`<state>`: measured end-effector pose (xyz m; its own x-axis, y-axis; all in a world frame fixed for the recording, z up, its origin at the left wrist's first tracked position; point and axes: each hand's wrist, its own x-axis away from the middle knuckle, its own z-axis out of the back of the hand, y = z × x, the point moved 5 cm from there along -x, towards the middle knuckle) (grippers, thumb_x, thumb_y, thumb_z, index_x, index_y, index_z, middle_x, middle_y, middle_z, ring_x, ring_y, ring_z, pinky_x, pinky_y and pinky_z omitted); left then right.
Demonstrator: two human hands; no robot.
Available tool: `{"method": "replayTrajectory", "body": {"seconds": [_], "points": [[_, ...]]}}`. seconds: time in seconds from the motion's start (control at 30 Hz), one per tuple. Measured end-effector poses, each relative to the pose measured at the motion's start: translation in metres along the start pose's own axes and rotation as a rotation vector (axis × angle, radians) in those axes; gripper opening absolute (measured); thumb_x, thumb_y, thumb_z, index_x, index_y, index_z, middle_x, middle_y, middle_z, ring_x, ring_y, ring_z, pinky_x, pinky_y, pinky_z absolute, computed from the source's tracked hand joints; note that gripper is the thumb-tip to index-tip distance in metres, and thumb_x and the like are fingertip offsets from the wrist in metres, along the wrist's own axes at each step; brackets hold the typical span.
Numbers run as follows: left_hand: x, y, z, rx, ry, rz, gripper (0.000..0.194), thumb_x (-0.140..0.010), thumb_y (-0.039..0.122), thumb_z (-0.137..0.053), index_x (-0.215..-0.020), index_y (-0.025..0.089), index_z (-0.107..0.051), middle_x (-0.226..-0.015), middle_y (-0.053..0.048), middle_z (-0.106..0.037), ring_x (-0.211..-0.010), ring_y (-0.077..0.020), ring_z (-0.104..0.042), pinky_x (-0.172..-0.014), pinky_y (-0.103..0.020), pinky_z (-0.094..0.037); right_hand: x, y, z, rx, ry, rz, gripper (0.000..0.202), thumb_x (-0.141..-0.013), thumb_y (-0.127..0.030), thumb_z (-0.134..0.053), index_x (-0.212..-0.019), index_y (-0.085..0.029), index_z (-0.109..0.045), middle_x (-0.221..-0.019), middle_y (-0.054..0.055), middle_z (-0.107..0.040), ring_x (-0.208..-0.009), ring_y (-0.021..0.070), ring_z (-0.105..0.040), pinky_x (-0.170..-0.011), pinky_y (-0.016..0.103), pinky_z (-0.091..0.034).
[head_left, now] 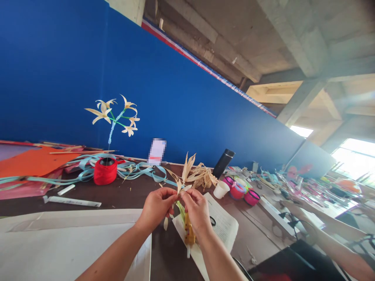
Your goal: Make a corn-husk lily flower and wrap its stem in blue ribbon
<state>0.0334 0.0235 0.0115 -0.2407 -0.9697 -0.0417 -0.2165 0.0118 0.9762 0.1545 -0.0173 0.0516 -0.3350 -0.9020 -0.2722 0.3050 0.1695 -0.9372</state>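
My left hand (158, 205) and my right hand (197, 208) meet over the table, thumbs and fingertips pinched together on a pale flower of dried husk petals (179, 186). Its pointed petals stick up between my fingers; its base is hidden by them. Just beyond lies a heap of dried husks (203, 177). Beneath my right hand a yellow glue gun (189, 234) rests on a printed sheet (227, 222), partly covered by that hand. At the left, a finished spray of husk flowers (102, 113) stands on a blue-wrapped stem above a red yarn spool (104, 171).
A white board (73, 242) covers the near left. Behind it lie a white tube (74, 201), light blue ribbon (84, 162) and orange paper (35, 162). A white cup (222, 190) and black bottle (223, 164) stand right of the husks. Another person's arms (325, 224) reach in at right.
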Motion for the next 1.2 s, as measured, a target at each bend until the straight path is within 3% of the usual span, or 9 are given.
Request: {"method": "replayTrajectory", "body": {"seconds": [0.7,1.0,1.2], "points": [[0.0074,0.0081,0.0037,-0.199,0.12,-0.116,0.021,-0.071,0.038,-0.062,-0.078,0.019,-0.068,-0.048,0.004,-0.06,-0.038,-0.0109,-0.053,-0.038,-0.019,-0.039,0.006,-0.0041,0.0002,0.222,0.099,0.174,0.026,-0.077,-0.035,-0.059,-0.059,-0.017,-0.059,-0.056,-0.002,-0.055,-0.056,0.0129,-0.048,-0.055,0.023,-0.038],[0.0087,0.0097,0.0027,-0.205,0.119,-0.132,0.023,-0.071,0.04,-0.062,-0.078,0.019,-0.069,-0.046,0.003,-0.06,-0.039,-0.0112,-0.053,-0.041,-0.019,-0.039,0.0036,-0.0018,0.0001,0.178,0.121,0.159,0.018,-0.076,-0.032,-0.06,-0.064,-0.018,-0.061,-0.06,-0.001,-0.059,-0.058,0.0139,-0.051,-0.056,0.023,-0.04],[0.0092,0.0103,0.0025,-0.182,0.122,-0.107,0.024,-0.07,0.041,-0.063,-0.077,0.019,-0.068,-0.044,0.004,-0.059,-0.038,-0.0104,-0.051,-0.04,-0.019,-0.038,0.001,-0.0006,-0.0018,0.086,0.105,0.138,0.017,-0.074,-0.027,-0.059,-0.06,-0.019,-0.055,-0.055,-0.004,-0.051,-0.055,0.0118,-0.045,-0.053,0.022,-0.038]]}}
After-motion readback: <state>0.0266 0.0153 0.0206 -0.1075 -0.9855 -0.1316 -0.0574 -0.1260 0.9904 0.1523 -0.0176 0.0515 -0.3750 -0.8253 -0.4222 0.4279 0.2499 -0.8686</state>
